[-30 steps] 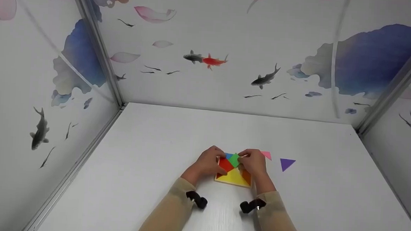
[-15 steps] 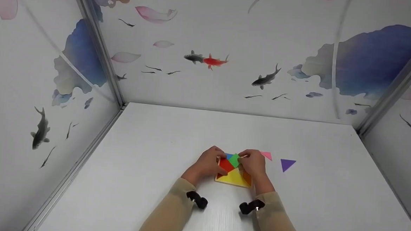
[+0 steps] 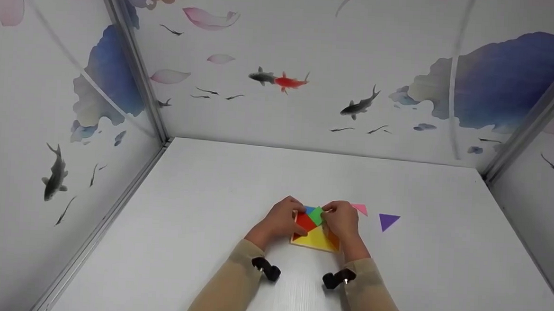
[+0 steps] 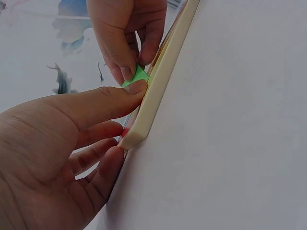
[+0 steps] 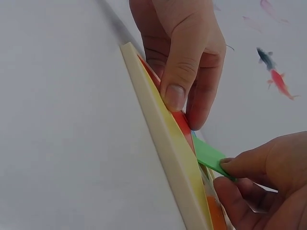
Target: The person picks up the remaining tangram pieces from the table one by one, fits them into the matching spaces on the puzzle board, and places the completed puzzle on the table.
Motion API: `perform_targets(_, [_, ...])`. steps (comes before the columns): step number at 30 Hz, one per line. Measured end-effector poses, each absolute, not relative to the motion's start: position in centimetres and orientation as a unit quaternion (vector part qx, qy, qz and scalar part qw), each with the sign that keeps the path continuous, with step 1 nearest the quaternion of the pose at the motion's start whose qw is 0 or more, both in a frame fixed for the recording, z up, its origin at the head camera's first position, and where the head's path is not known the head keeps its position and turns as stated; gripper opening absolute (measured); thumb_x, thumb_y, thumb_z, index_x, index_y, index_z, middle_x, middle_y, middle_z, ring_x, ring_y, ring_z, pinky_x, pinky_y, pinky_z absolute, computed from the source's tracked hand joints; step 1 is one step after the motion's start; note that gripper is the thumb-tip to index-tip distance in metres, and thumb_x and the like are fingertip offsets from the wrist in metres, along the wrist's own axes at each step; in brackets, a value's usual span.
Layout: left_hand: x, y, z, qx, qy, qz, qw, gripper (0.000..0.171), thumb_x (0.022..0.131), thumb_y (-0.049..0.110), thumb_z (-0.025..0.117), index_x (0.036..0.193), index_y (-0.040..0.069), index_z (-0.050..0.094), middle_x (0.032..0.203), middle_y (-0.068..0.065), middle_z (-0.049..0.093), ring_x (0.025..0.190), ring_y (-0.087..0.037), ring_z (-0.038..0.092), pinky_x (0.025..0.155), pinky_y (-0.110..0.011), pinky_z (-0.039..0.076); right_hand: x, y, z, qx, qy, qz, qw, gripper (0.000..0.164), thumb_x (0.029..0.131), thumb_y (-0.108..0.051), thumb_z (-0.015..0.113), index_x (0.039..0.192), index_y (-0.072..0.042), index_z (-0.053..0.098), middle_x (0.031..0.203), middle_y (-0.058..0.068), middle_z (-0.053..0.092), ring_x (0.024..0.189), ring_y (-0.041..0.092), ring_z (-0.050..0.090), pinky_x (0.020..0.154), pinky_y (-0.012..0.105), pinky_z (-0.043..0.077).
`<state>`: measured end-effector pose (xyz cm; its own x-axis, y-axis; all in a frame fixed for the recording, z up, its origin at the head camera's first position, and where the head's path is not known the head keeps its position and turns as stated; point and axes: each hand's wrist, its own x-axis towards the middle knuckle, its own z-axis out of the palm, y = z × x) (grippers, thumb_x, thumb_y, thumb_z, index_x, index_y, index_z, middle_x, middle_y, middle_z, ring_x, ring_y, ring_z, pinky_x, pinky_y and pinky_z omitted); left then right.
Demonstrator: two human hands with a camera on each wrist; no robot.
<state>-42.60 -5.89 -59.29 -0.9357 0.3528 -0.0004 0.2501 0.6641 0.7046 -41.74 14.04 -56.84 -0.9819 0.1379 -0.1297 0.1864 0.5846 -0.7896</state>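
A small tangram tray (image 3: 314, 248) with a pale wooden rim lies on the table in the head view. My left hand (image 3: 282, 217) holds its left side, thumb over the red piece (image 3: 305, 222) and fingers around the edge. My right hand (image 3: 343, 220) pinches a green square (image 5: 211, 156) between thumb and fingers. The square is tilted, one side raised above the tray, as the right wrist view shows. A yellow triangle (image 3: 316, 239), an orange piece (image 3: 333, 241) and a blue piece (image 3: 309, 209) are in the tray, partly covered by the hands.
A pink piece (image 3: 361, 208), partly hidden by the right hand, and a purple triangle (image 3: 389, 222) lie on the white table (image 3: 198, 217) to the right. Printed walls (image 3: 306, 43) enclose the table at the back and sides.
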Motion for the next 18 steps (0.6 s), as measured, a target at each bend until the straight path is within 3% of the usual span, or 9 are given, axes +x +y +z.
perform_targets(11, [-42.44,-5.91,-59.27,0.162,0.906,0.384,0.070,0.057,0.080,0.028,0.094,0.131,0.014,0.074,0.132,0.002,0.060,0.112,-0.017,0.059,0.104,-0.034,0.053,-41.88,13.90,-57.29,0.086,0.893,-0.441,0.024,0.017,0.098,-0.006,0.074,0.114,-0.003,0.077,0.117,0.016,0.072,0.110,0.033,0.064,0.105,0.047,0.058])
perform_targets(18, [-42.41,-5.94,-59.03,0.171,0.905,0.382,0.071,0.057,0.080,0.027,0.094,0.131,0.012,0.074,0.132,0.000,0.059,0.111,-0.018,0.059,0.104,-0.034,0.053,-41.89,14.07,-57.64,0.059,0.911,-0.408,-0.008,0.015,0.096,-0.008,0.075,0.108,-0.001,0.080,0.112,0.017,0.075,0.108,0.034,0.067,0.103,0.049,0.058])
